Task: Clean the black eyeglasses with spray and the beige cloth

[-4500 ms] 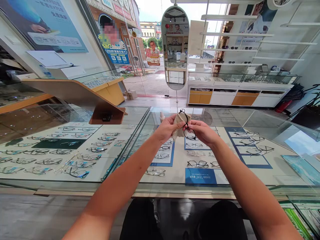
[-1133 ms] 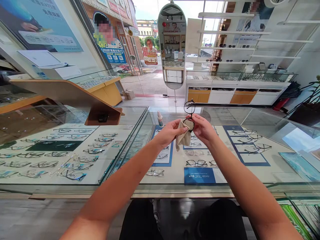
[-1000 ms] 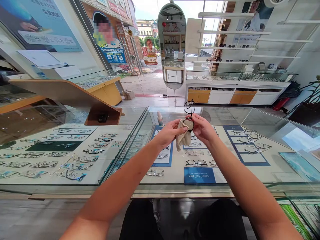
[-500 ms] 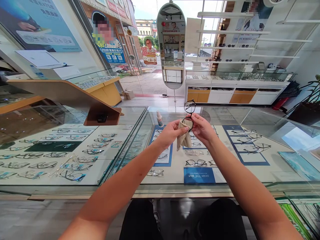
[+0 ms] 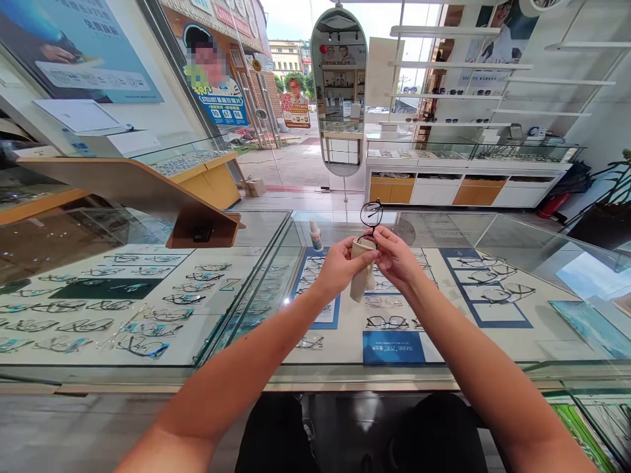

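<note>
I hold a pair of black-framed glasses (image 5: pixel 371 214) upright above a glass display counter (image 5: pixel 276 355). My right hand (image 5: pixel 393 257) pinches the lower part of the frame, and one lens sticks up above my fingers. My left hand (image 5: pixel 341 266) presses a beige cleaning cloth (image 5: pixel 360 279) against the lower lens; the cloth's tail hangs below my fingers. The lower lens is hidden by the cloth and fingers.
Under the glass lie several rows of spectacles (image 5: pixel 148 309) on white and blue trays (image 5: pixel 392 347). A small spray bottle (image 5: pixel 315 235) stands on the counter behind my left hand. A wooden sloped stand (image 5: pixel 148 197) rises at left, an oval mirror (image 5: pixel 340 85) and wall shelves (image 5: pixel 473 98) beyond.
Since 4.5 s ago the glasses turned upright and the cloth shifted to the lower lens. In the last second my hands drifted slightly down and toward me.
</note>
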A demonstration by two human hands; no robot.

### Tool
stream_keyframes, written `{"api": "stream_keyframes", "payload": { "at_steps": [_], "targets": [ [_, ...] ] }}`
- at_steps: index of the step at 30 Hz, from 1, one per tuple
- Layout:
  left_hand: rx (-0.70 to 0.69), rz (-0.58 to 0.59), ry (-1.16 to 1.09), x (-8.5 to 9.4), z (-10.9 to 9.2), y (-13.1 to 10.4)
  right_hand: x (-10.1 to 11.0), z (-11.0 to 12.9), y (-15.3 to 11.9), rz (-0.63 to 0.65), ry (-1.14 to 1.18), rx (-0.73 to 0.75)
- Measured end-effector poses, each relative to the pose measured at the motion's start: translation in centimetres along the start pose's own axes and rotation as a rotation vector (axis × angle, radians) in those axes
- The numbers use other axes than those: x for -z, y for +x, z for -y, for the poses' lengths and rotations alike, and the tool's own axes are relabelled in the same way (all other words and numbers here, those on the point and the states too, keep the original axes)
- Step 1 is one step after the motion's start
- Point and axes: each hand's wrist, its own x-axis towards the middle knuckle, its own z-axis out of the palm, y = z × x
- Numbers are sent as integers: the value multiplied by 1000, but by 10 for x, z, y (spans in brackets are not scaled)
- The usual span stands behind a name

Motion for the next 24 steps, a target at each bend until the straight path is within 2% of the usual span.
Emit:
{"api": "stream_keyframes", "payload": {
  "at_steps": [5,11,19,24],
  "targets": [
    [-14,-66,-9,-1,3,-1,-4,-6,-1,5,18,32],
    [-45,-77,-35,0,5,1,-8,-11,-3,14,-31,83],
    [-116,-103,-7,-2,-4,1,-10,-12,-5,17,-93,129],
    [-37,1,-36,6,-7,6,-5,-9,-2,8,-104,132]
  ]
}}
